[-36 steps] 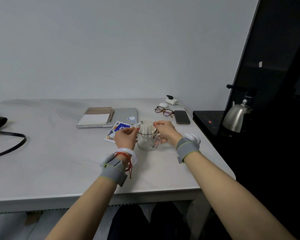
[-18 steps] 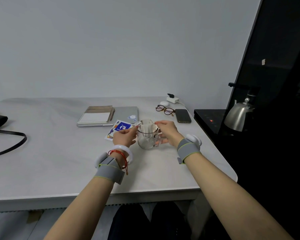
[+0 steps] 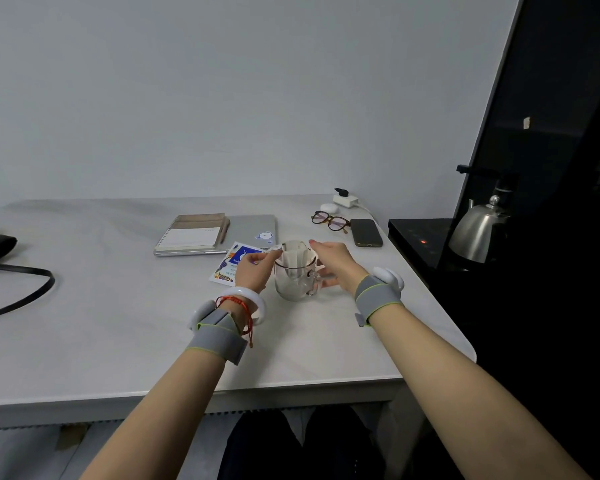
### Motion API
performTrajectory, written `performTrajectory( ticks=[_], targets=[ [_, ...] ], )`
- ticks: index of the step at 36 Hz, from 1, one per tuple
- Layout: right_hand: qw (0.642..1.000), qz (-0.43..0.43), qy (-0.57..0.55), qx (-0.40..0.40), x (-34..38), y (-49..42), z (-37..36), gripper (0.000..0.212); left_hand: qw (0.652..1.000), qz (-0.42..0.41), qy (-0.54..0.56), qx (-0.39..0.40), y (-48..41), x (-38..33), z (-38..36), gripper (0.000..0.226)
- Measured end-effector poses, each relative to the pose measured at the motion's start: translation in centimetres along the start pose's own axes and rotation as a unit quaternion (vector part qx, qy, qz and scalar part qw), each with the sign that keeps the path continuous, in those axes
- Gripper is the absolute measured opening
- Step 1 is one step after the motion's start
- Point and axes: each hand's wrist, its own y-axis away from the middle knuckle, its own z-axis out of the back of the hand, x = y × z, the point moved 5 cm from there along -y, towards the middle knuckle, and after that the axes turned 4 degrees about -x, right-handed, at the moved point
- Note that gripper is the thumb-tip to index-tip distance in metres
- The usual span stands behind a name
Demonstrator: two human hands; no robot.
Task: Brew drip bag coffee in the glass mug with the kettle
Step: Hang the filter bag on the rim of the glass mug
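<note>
Head view: drip bag [image 3: 293,255] hung in glass mug [image 3: 292,291], left hand [image 3: 253,271] pinching its ear, right hand [image 3: 334,262] grip unclear; kettle [image 3: 476,233], right of mug, unpoured.

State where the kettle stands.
In the head view, the kettle stands at the far right on the black counter, past the table edge and right of the phone.

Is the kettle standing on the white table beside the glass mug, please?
No, the kettle sits on the black counter at the right, away from the glass mug.
</note>
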Motion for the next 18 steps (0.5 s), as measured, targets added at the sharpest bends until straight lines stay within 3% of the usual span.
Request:
performTrajectory(
  ticks=[4,8,12,15,18],
  targets=[
    [0.999,0.028,0.023,-0.032,0.3,-0.2,0.5,0.032,0.997,-0.073,0.013,-0.017,-0.1,-0.6,0.1,0.039],
    [0.993,0.105,0.025,-0.044,1.0,-0.7,0.4,0.027,0.991,-0.128,0.021,0.041,0.5,-1.4,-0.7,0.034],
    [0.997,0.073,0.005,-0.006,0.8,-0.3,-0.2,0.023,0.990,-0.134,0.008,0.051,0.8,-1.4,-1.1,0.034],
    [0.997,0.075,-0.010,-0.009,0.8,-0.7,-0.2,0.028,0.990,-0.123,0.005,0.073,1.0,-1.3,-1.4,0.056],
    [0.996,0.085,-0.008,-0.020,0.9,-1.1,-0.2,0.036,0.985,-0.108,-0.001,0.134,1.4,-0.8,-2.2,0.095]
  ],
)
